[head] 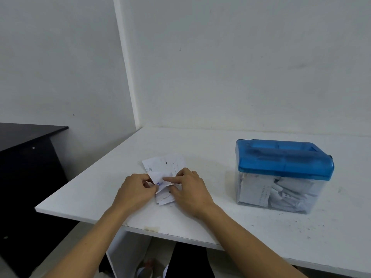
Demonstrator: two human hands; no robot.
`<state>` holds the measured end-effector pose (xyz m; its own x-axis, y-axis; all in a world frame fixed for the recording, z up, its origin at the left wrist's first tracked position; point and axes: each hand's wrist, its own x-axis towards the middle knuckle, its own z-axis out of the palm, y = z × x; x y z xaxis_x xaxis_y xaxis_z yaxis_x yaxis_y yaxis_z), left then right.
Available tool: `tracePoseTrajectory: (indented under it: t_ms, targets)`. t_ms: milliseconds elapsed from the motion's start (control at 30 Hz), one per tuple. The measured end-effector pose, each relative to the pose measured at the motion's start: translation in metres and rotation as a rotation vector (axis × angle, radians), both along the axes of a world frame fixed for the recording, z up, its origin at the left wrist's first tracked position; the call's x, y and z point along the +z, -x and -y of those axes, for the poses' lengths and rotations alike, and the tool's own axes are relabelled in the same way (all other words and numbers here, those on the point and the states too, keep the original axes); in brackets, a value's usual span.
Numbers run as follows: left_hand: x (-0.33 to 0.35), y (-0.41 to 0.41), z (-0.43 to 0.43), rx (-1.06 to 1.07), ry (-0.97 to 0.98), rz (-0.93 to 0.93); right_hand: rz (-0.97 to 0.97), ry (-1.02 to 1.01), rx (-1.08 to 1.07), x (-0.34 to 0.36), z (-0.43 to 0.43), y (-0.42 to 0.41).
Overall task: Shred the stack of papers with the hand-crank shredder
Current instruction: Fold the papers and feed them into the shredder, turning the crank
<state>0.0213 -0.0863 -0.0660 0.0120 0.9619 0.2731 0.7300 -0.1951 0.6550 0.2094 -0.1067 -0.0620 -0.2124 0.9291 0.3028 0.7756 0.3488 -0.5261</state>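
I sit at a white table point(200, 145) set against a white wall. Both my hands rest on a small stack of papers point(166, 167) lying on the table near its front left edge. My left hand point(134, 190) has its fingers curled in, thumb and fingertips pinching the left edge of the top slip of paper point(160, 178), which carries a small blue mark. My right hand point(190, 189) lies over the right side of the stack, index finger stretched out flat along that same slip and the other fingers bent, pressing the papers beneath. The hand-crank shredder point(285, 175) stands well apart to my right, further back on the table: a blue lid on a clear bin holding shredded white paper. A dark desk point(30, 157) sits off to the left.
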Motion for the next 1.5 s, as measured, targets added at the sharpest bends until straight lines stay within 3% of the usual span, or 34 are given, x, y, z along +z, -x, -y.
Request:
tracePoseTrajectory:
  t_ms: [233,733,1133,1300,1400,1500]
  targets:
    - [0.001,-0.007,-0.003,0.039,-0.007,-0.035,-0.007,0.003,0.006,0.0,0.0,-0.001]
    - [0.003,-0.008,-0.002,0.126,0.005,0.069,-0.224,0.053,-0.028,0.005,0.006,-0.005]
    - [0.009,-0.012,0.012,-0.009,0.01,0.067,-0.194,0.031,-0.033,0.007,0.004,-0.003]
    - [0.009,-0.009,0.012,0.012,-0.025,0.189,-0.304,0.033,-0.049,0.009,0.005,-0.005]
    - [0.013,-0.007,0.016,0.136,-0.132,0.263,-0.429,0.008,-0.048,0.01,0.007,-0.007]
    - [0.021,-0.01,0.024,0.202,-0.052,0.247,-0.532,-0.055,-0.034,0.012,0.01,-0.006]
